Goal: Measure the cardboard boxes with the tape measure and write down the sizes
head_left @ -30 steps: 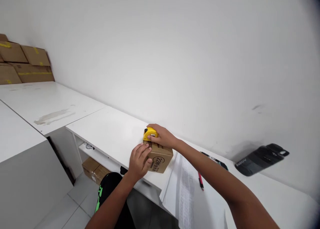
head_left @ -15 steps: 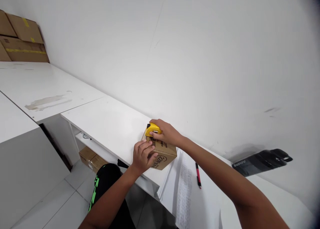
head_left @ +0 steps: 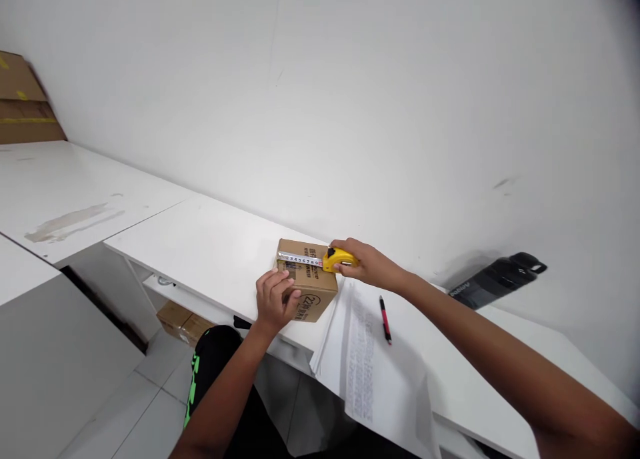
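A small brown cardboard box with dark printing stands on the white desk. My right hand is closed around a yellow tape measure at the box's right edge. From its case the silver blade lies stretched across the top of the box, with numbers up to about ten showing. My left hand grips the box at its near left side, fingertips on the top edge close to the start of the blade; part of that side is hidden behind the hand.
Right of the box lie paper sheets with writing, overhanging the desk's front edge, and a red and black pen. A black bottle stands by the wall. Large cartons are stacked far left; smaller boxes sit below the desk.
My right hand has moved the tape measure from the box's left edge to its right edge, drawing the blade out over the top. My left hand has stayed at the box.
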